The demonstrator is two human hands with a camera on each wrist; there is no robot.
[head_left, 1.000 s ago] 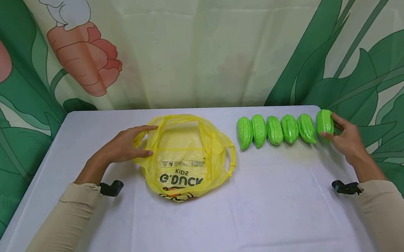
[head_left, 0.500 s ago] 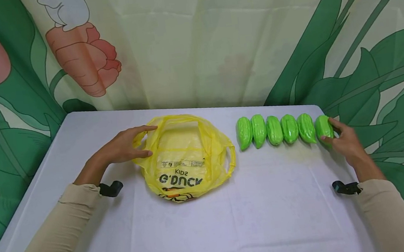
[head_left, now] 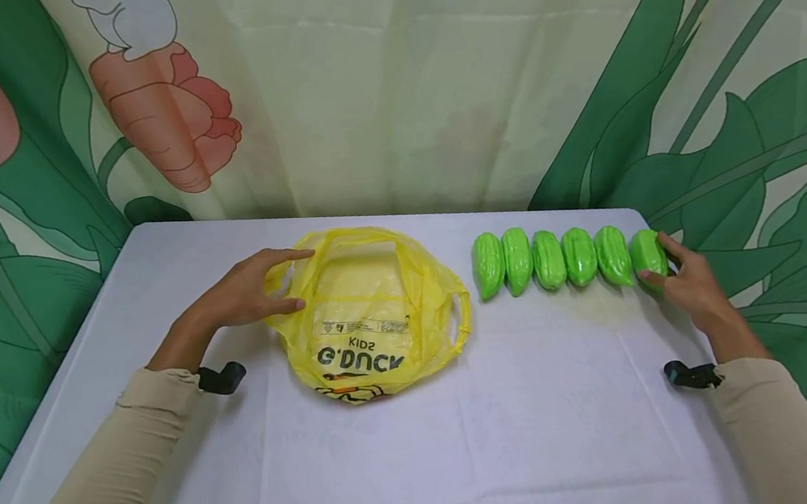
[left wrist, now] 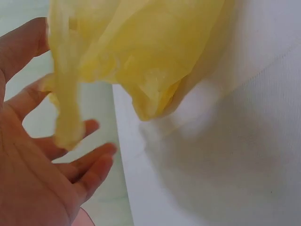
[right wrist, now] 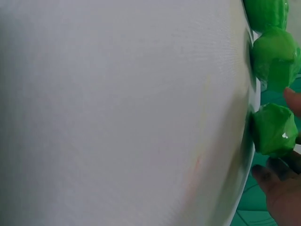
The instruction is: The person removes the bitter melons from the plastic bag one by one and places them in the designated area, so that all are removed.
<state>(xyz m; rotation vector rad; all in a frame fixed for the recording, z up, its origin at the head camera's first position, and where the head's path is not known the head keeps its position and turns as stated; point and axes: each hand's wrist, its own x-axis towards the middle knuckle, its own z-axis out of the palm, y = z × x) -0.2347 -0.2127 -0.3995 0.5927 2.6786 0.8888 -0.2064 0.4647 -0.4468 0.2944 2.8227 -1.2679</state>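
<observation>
A yellow plastic bag (head_left: pixel 362 316) with G.DUCK KIDS print lies on the white table, its mouth spread. My left hand (head_left: pixel 250 292) is at the bag's left side, thumb and fingers stretched out and apart. In the left wrist view, a bag handle (left wrist: pixel 68 113) hangs in front of the extended fingers (left wrist: pixel 96 165). Several shiny green bitter melons (head_left: pixel 548 259) stand in a row at the back right. The melon at the right end (head_left: pixel 648 251) is between the thumb and fingers of my right hand (head_left: pixel 694 279), its right side partly hidden by them.
The table's back right corner (head_left: pixel 633 214) lies right behind the melon at the end. A fabric backdrop (head_left: pixel 384 95) with tulips and a carrot hangs behind the table. Black camera mounts sit on the left wrist (head_left: pixel 222 378) and the right wrist (head_left: pixel 692 374).
My right hand has brought the end melon slightly down and toward the row, then stayed on it for the last half second. My left hand and the bag have hardly moved.
</observation>
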